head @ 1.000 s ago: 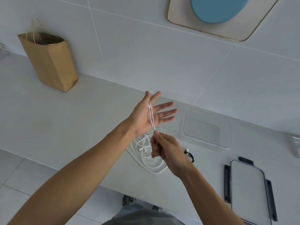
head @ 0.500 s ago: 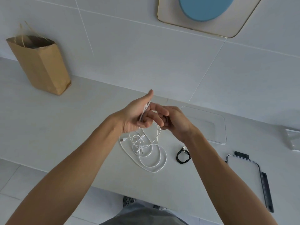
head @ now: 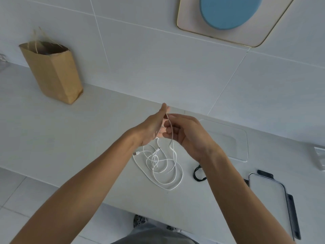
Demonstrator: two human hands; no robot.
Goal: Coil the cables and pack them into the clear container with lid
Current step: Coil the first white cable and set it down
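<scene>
A thin white cable lies in loose tangled loops on the white counter. One strand rises to the right hand, which pinches it, against the left hand, fingers straight. Beyond sits the clear container.

Black cable — half behind right forearm

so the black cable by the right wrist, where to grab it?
Likely pinch the black cable across its bundled strands at the left edge of the small coil, coming straight down from above. It lies flat on the counter, already coiled, and its right part is hidden under the right forearm, so the left side is the only clear one.
</scene>
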